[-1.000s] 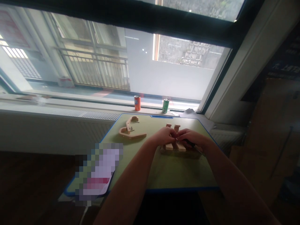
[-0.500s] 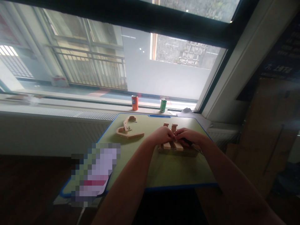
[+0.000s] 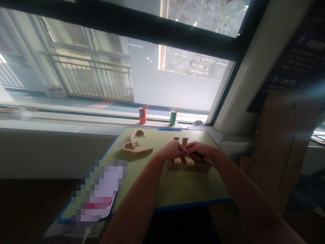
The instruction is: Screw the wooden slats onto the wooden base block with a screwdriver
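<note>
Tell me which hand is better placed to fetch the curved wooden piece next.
Left, I'd judge. The left hand is nearer the curved wooden piece, with no crossing needed. The right hand lies farther off and seems to have a dark tool in its grip.

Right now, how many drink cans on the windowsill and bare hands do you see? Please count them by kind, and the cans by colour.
Orange-red can: 1
Green can: 1
Bare hands, left hand and right hand: 2
Total: 4
</note>
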Motion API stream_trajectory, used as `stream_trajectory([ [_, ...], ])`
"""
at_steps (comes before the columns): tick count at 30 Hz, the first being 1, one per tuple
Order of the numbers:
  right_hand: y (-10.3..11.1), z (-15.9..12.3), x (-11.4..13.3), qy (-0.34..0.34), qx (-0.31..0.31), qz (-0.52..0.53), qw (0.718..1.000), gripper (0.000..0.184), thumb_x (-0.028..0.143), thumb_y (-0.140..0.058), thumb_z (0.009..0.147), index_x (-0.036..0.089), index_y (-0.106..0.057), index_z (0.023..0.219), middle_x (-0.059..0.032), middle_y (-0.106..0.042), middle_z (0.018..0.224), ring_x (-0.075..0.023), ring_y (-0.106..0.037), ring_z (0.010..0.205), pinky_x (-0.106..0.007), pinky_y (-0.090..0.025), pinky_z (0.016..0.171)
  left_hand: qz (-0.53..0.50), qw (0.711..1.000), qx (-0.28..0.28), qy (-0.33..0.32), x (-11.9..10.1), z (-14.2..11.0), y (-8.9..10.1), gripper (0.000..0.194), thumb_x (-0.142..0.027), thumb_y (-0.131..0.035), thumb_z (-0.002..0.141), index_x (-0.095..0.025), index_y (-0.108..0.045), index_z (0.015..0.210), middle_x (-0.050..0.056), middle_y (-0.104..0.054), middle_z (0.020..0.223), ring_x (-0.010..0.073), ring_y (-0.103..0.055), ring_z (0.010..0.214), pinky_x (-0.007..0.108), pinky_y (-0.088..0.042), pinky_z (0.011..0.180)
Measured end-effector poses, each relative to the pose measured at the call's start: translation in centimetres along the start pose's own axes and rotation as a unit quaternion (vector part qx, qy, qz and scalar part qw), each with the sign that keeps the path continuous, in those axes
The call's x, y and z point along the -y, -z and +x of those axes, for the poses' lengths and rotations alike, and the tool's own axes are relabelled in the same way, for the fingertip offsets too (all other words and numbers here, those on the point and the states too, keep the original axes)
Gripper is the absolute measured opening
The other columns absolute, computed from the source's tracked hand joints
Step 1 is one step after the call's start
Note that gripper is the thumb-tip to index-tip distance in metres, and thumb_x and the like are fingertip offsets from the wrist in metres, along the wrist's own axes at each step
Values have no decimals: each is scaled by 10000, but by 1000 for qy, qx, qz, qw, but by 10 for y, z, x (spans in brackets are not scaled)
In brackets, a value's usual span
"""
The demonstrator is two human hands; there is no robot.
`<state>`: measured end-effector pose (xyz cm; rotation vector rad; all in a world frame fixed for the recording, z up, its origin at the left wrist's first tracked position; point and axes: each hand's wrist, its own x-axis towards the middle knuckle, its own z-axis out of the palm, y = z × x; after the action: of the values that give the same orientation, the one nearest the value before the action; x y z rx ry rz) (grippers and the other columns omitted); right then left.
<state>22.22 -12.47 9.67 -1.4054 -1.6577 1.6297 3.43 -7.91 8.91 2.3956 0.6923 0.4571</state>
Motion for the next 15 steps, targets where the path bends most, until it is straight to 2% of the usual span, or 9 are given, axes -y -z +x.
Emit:
stream_trajectory([
  [5,1,-3,3,-16,5,-39,999,333,481,-572,749,150,-538,732,53,-458,482,-60,-396,377,-191,-312,357,0,1000,-4,-9,5,-1,-2,264,-322,-564,730,-184,-729,884,32,-698,760,138,-581,681,240,-431,660],
  [8,6,-11,9,-1,-17,-39,999,351,502,-569,748,156,-511,753,52,-469,521,-56,-402,396,-188,-306,365,2,1000,-11,-10,5,-1,-3,257,-313,-569,732,-185,-726,890,33,-700,779,135,-583,681,245,-435,673],
  [11,12,-20,26,82,-99,18,991,309,384,-658,695,171,-498,851,59,-481,591,-58,-453,457,-182,-327,405,6,1000,-14,3,5,1,-4,253,-317,-590,714,-171,-727,868,39,-700,770,139,-586,676,250,-442,672],
  [14,10,-20,54,208,-176,115,955,302,294,-671,680,202,-475,891,66,-470,633,-73,-510,545,-204,-408,497,0,1000,-16,16,5,2,-5,250,-327,-593,711,-165,-729,845,42,-701,759,142,-591,678,252,-450,675],
  [15,7,-17,64,245,-198,151,937,275,289,-664,684,209,-461,853,78,-443,619,-59,-479,509,-196,-394,470,-3,1000,-16,18,5,2,-5,250,-328,-594,710,-165,-729,844,43,-701,764,143,-593,685,251,-453,679],
])
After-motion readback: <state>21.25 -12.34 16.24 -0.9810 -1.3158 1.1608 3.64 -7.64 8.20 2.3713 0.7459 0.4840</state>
